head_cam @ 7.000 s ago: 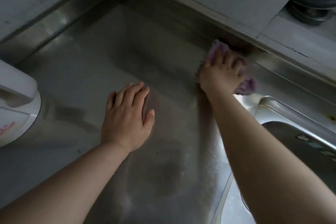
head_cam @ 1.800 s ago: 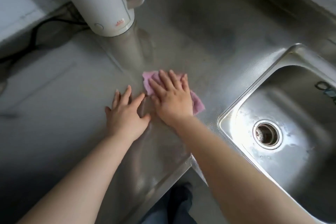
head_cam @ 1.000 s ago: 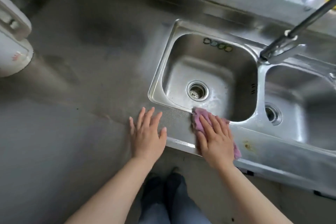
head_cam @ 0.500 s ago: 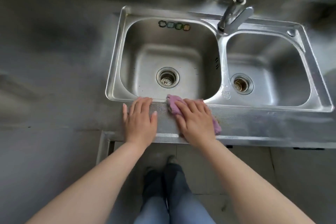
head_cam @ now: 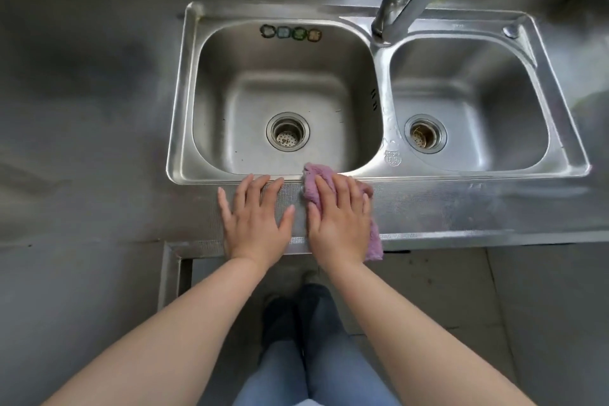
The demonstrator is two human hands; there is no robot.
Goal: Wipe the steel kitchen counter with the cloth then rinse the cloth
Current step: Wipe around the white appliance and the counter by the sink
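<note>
Right hand (head_cam: 339,217) flat with fingers straight, pressing the pink cloth (head_cam: 311,186) onto the front strip of the steel counter (head_cam: 445,208), just in front of the left basin (head_cam: 283,99); cloth's far corner laps onto the sink rim, its near end hangs past the counter's front edge by the wrist; left hand (head_cam: 255,221) also flat and spread, palm down on the counter just beside the right, holding nothing, fingertips reaching the sink rim; double sink, left basin larger, right basin (head_cam: 468,102) smaller, a drain strainer in each; four small coloured stickers (head_cam: 290,32) on the left basin's back wall; tap (head_cam: 400,0) rises behind the divider between basins; no water visibly running; below the counter edge, tiled floor (head_cam: 494,306) and the person's jeans (head_cam: 316,366) and dark shoes.
</note>
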